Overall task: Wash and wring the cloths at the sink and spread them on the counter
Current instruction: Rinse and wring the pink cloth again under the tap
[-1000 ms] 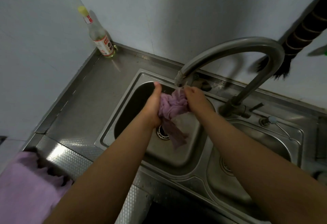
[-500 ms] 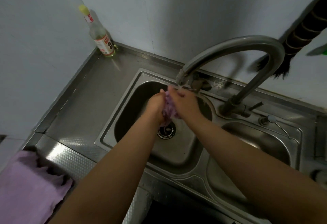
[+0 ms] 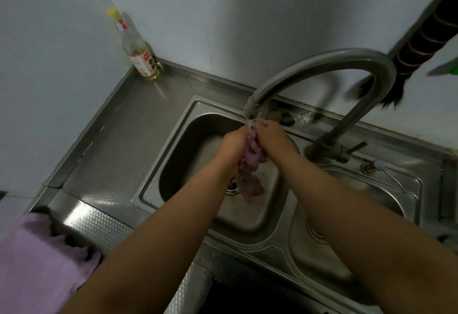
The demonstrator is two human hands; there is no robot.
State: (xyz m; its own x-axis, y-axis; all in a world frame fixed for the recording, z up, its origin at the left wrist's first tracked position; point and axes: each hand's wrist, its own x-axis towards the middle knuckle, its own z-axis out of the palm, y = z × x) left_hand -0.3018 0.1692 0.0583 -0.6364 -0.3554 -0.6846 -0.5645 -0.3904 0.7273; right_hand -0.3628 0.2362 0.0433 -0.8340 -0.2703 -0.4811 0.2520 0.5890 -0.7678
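1. we stand at the sink [image 3: 188,115], both arms reaching over the left basin, right under the mouth of the tap [image 3: 250,111].
2. left hand [image 3: 233,144] and right hand [image 3: 271,137] are closed around one purple cloth [image 3: 250,165], bunched between the palms; its loose end hangs down toward the drain [image 3: 231,189].
3. a thin stream of water looks to fall from the tap onto the top of the bunch; the spot is blurred, so we note it with caution.
4. step in hand, as we judge it: washing, rubbing the cloth under the tap. wringing does not appear to have begun, since the cloth is crumpled and not twisted into a rope.
5. a second purple cloth [image 3: 37,259] lies on the counter [image 3: 119,140] at the near left, well apart from the sink. we cannot tell whether it is washed or waiting.
6. a bottle [image 3: 138,53] stands in the far corner of the counter, clear of the work.
7. next move calls for: gathering the hanging tail into the grip, turning the hands against each other over the basin so the water drains there, then carrying the cloth left to bare counter and opening it flat.
8. risk: dripping along the counter if wrung too little.
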